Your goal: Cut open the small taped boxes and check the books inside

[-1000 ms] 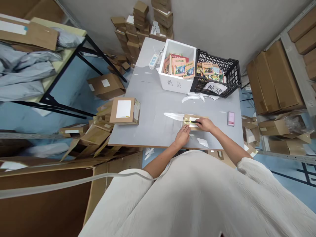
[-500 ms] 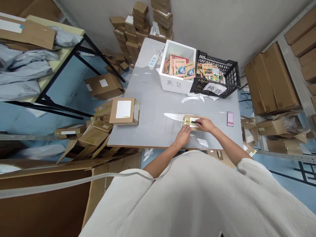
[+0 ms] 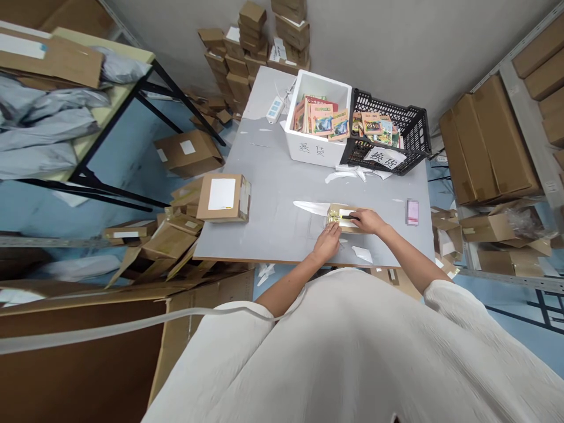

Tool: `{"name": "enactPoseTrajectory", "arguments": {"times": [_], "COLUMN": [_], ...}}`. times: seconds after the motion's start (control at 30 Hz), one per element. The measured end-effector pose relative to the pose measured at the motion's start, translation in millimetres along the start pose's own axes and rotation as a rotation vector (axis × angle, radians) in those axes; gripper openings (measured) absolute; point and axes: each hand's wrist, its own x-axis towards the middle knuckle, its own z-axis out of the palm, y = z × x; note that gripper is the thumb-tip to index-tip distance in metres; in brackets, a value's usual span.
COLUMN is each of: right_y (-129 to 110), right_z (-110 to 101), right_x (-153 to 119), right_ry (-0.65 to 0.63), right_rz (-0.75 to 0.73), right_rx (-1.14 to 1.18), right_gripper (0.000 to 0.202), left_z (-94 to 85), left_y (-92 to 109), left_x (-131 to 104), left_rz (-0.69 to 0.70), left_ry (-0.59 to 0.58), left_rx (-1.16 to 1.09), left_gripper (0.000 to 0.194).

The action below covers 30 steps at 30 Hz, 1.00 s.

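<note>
A small taped cardboard box (image 3: 335, 210) with a white label lies near the front edge of the grey table (image 3: 273, 176). My left hand (image 3: 327, 242) holds it at its near left corner, fingers bent against the cardboard. In my right hand (image 3: 368, 221) is a black and yellow box cutter (image 3: 349, 217), gripped with its tip pointing left over the tape on the box top. Whether the blade has gone into the tape is too small to tell. My left fingers rest close to the tip.
A larger labelled carton (image 3: 220, 194) stands on the left. Behind are a white foam bin (image 3: 307, 147) and a black crate (image 3: 412, 138), both with booklets. A power strip (image 3: 275, 110), paper scraps (image 3: 362, 254) and a pink phone-like object (image 3: 412, 212) also lie here.
The view has shifted very slightly. Both hands, the box cutter and the small box stay nearly in place.
</note>
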Motion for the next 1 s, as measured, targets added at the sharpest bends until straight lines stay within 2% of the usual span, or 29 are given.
{"name": "enactPoseTrajectory", "arguments": {"times": [0.4,0.7,1.0], "right_y": [-13.9,-21.6,-32.4], "right_z": [-10.6,-12.0,-17.2], "right_x": [3.8,-2.5,-12.0], "right_ry": [-0.022,-0.046,-0.079], "right_rz": [0.036,0.063,0.107], "right_rx": [-0.072,-0.083,-0.143], "right_gripper": [0.04,0.037,0.04], "left_z": [-1.3,-3.0,-7.7], "left_y": [-0.9,2.4,6.2], "left_x": [3.0,4.7,7.5], "left_rz": [0.002,0.0,-0.003], "left_ry": [-0.019,-0.016,-0.072], "left_rx": [0.01,0.053,0.139], "left_gripper": [0.071,0.065,0.065]}}
